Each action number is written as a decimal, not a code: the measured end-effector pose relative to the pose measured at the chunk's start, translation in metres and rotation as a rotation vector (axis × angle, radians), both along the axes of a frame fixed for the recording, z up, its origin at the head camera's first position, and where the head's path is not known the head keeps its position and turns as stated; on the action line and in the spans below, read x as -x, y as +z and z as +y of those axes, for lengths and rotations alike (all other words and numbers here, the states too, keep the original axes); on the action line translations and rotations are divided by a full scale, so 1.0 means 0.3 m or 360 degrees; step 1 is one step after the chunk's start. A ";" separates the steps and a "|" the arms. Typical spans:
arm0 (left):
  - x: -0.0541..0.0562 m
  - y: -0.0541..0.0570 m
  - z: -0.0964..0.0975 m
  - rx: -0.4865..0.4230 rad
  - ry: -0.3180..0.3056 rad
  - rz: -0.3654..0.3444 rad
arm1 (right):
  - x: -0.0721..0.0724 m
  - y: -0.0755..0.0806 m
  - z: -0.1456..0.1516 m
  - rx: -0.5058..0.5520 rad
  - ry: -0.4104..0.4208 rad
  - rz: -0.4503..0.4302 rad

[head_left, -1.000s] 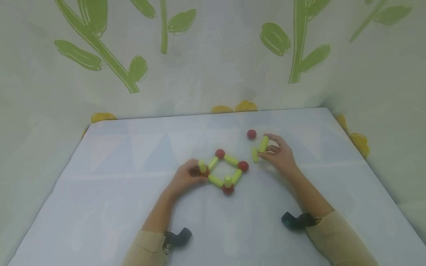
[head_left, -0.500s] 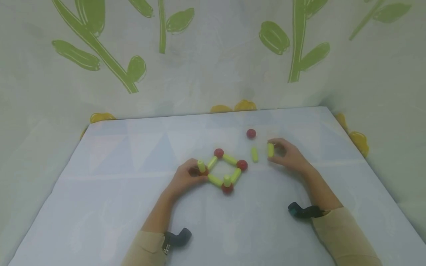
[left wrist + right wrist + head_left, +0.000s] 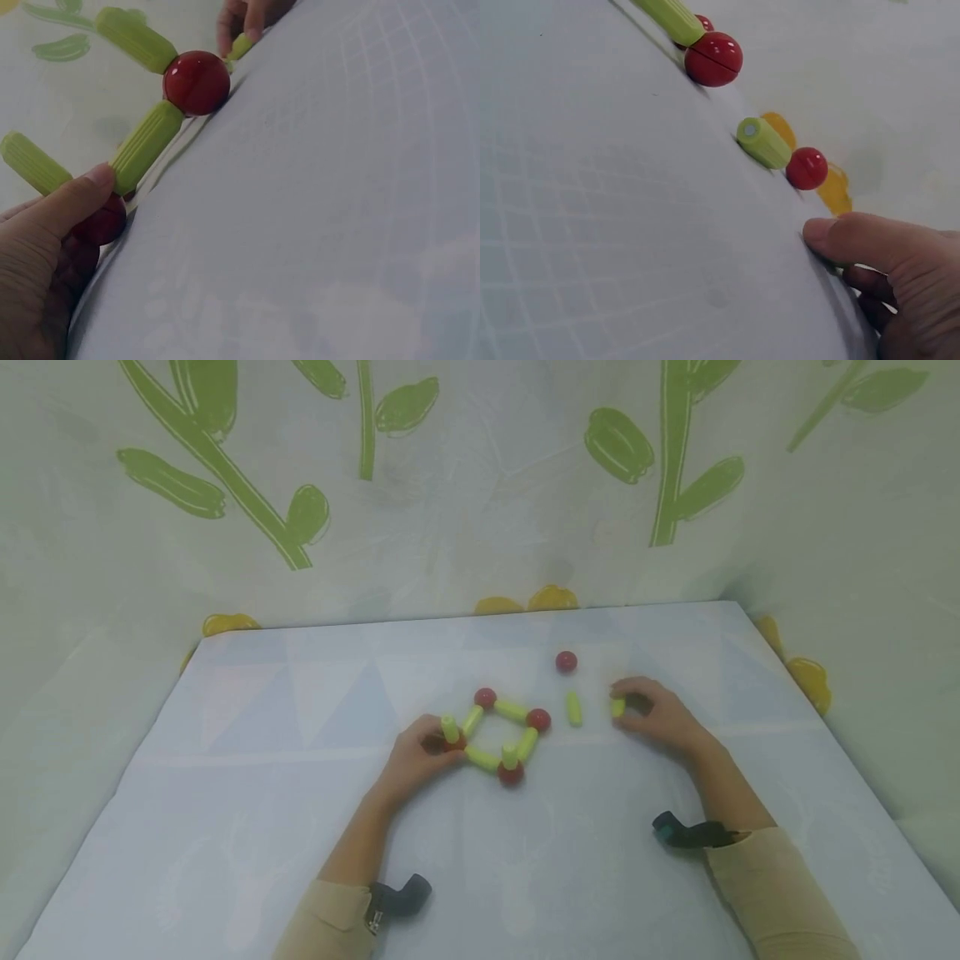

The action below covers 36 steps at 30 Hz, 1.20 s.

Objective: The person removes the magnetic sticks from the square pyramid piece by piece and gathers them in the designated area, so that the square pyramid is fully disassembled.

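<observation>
A square of yellow-green magnetic rods and red balls lies on the table, with a ball at each corner. Two short rods, the left upright rod and the front upright rod, rise from its left and front balls. My left hand grips the left corner ball, thumb against the near side. To the right of the square, my right hand pinches a magnetic rod between thumb and fingers, close to the tabletop. In the right wrist view that rod is almost wholly hidden by the hand.
Between the square and my right hand lies a loose rod. Behind it sits a loose red ball. The white table meets a wall painted with green plants at its far edge.
My right hand has moved right, away from the loose rod, and lowered the rod it pinches. The square has shifted slightly away and left, with my left hand still on its corner ball.
</observation>
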State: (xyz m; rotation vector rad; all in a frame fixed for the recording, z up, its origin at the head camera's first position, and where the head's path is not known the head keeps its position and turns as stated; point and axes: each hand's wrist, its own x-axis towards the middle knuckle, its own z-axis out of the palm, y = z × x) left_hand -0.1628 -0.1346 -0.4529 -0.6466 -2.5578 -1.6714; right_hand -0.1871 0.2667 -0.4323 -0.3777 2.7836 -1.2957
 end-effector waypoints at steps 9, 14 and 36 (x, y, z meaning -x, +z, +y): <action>-0.003 0.016 0.004 0.0006 0.0008 -0.0026 | 0.001 0.010 0.020 -0.0034 -0.0040 -0.0022; 0.006 0.000 0.009 0.0024 0.0052 -0.0046 | 0.004 0.010 0.030 -0.0023 -0.0068 -0.0109; -0.056 0.111 0.010 -0.0051 -0.0172 -0.0007 | -0.042 0.076 -0.029 -0.0046 -0.0134 -0.0005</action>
